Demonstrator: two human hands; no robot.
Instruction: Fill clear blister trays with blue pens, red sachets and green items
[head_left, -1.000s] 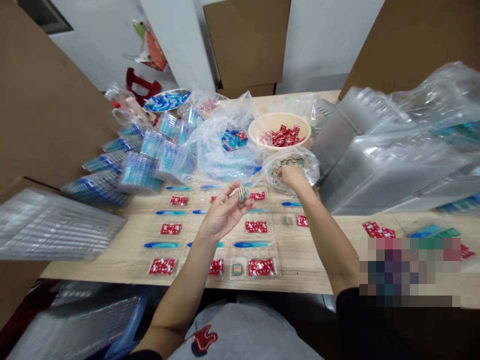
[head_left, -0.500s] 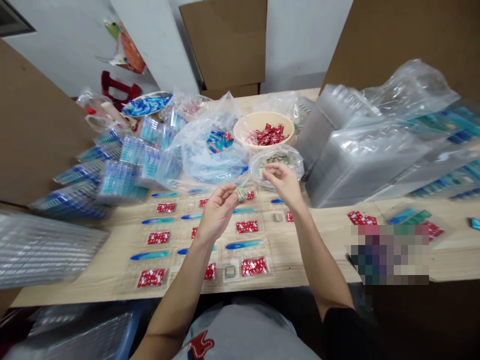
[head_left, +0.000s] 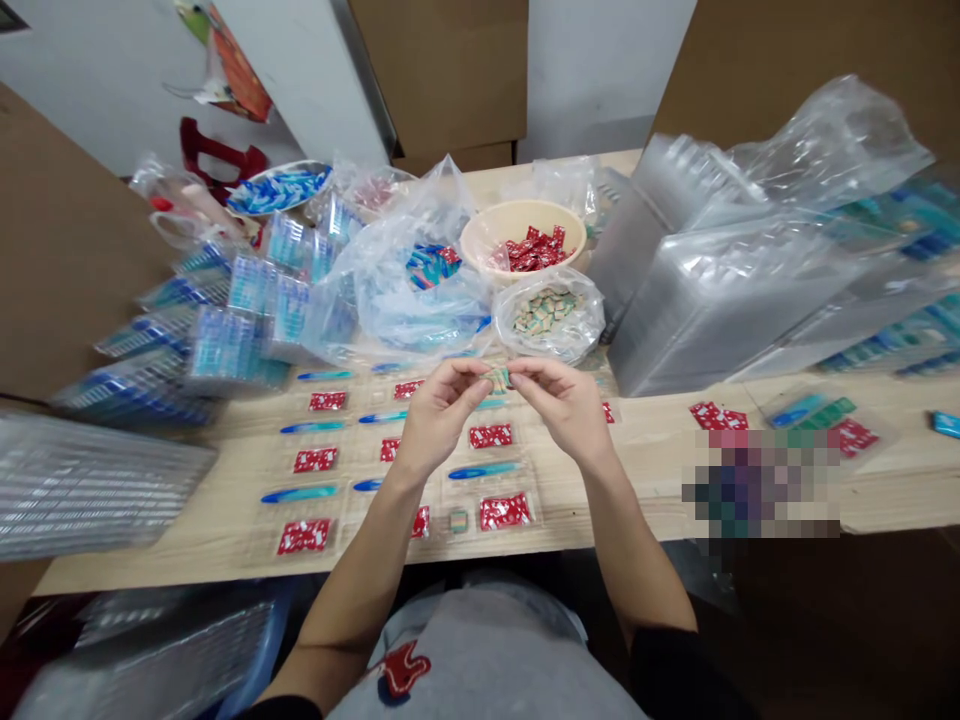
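Note:
My left hand (head_left: 448, 405) and my right hand (head_left: 559, 400) meet above the clear trays, both pinching small striped pieces (head_left: 498, 379) between their fingertips. How many pieces there are is hidden by the fingers. Just behind the hands lies an open plastic bag of similar striped pieces (head_left: 547, 311). Beneath and to the left, several clear trays hold blue-green pens (head_left: 298, 495) and red packets (head_left: 303, 536). In the front right tray, one striped piece (head_left: 459, 521) lies beside a red packet (head_left: 505, 512).
Behind sit a cream bowl of red packets (head_left: 480, 222) and a plastic bag of blue items (head_left: 431, 325). Stacked clear trays (head_left: 720, 300) stand at the right, with more at the left (head_left: 97, 490). Filled packs (head_left: 232, 350) are piled at the back left.
My right hand has moved from the bag of striped pieces down and left to meet my left hand. My left hand has shifted slightly right. The view has shifted a little.

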